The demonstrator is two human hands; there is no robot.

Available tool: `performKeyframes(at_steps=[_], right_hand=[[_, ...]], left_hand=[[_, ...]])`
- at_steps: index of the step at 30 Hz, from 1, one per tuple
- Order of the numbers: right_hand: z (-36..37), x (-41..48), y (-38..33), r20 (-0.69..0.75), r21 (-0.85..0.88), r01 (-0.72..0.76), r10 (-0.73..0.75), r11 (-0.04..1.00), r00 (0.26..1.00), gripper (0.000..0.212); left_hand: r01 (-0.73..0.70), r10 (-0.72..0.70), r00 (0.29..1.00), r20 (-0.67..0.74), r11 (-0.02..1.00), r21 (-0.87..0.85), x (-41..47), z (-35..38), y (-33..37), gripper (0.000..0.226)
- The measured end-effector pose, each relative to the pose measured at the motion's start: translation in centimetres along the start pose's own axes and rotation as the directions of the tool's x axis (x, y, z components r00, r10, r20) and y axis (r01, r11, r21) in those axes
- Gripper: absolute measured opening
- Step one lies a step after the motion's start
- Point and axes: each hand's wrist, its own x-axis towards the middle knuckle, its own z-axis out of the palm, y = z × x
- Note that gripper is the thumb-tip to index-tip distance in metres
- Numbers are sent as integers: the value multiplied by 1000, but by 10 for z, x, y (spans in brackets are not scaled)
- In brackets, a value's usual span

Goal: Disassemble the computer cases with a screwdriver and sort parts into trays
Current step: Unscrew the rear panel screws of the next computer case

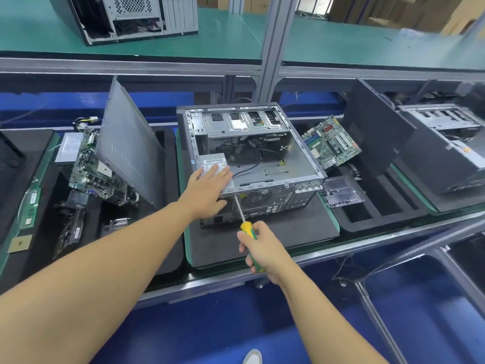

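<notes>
An opened grey computer case [296,164] lies on its side on a dark foam mat [288,232] in front of me. My left hand [208,190] lies flat, fingers straight, on the power supply [214,160] in the case's near left corner. My right hand [262,249] grips a yellow-and-green screwdriver [246,227]. Its shaft tip touches the case's rear panel beside the fan grille [258,198]. Loose black cables [249,151] lie inside the case.
A side panel [128,143] leans on a motherboard [91,169] in the left tray, with RAM sticks and cards nearby. Another motherboard [330,143] rests at the right beside a bracket [341,193]. More cases stand at right [446,153] and on the shelf [126,17].
</notes>
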Motion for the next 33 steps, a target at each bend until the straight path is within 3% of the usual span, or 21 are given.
performKeyframes(at_steps=[4, 7, 10, 12, 16, 22, 24, 26, 29, 33], right_hand=[[-8, -1, -10, 208, 180, -250, 211, 952, 955, 35], [-10, -2, -4, 272, 234, -244, 177, 941, 946, 29], [-9, -4, 3, 204, 120, -45, 20, 992, 979, 8], [-7, -4, 8, 94, 46, 37, -41, 998, 995, 15], [-4, -5, 8, 2, 115, -10, 10, 993, 1000, 28], [-8, -4, -4, 172, 325, -217, 168, 921, 971, 33], [-4, -6, -2, 178, 285, -192, 145, 939, 973, 29], [1, -6, 4, 117, 223, -85, 60, 971, 991, 9], [5, -8, 9, 37, 214, -21, 13, 977, 999, 20], [1, -8, 0, 55, 223, -134, 125, 966, 991, 28]], left_hand=[[9, -9, 1000, 1, 1000, -14, 0, 0, 0, 78], [12, -12, 1000, 0, 1000, -14, 0, -1, 1, 78], [13, -13, 1000, -7, 1000, -15, -1, -1, 2, 77], [13, -13, 1000, -13, 1000, -15, -1, -1, 2, 77], [18, -19, 1000, -12, 1000, -17, -1, -2, 3, 77], [15, -15, 1000, -13, 1000, -24, -2, -4, 3, 77], [16, -16, 1000, -8, 1000, -18, -2, -4, 4, 77], [15, -16, 1000, -6, 1000, -16, -2, -5, 4, 77], [12, -13, 1000, -10, 1000, -21, -3, -5, 4, 77], [12, -12, 1000, -4, 1000, -19, -2, -5, 4, 77]])
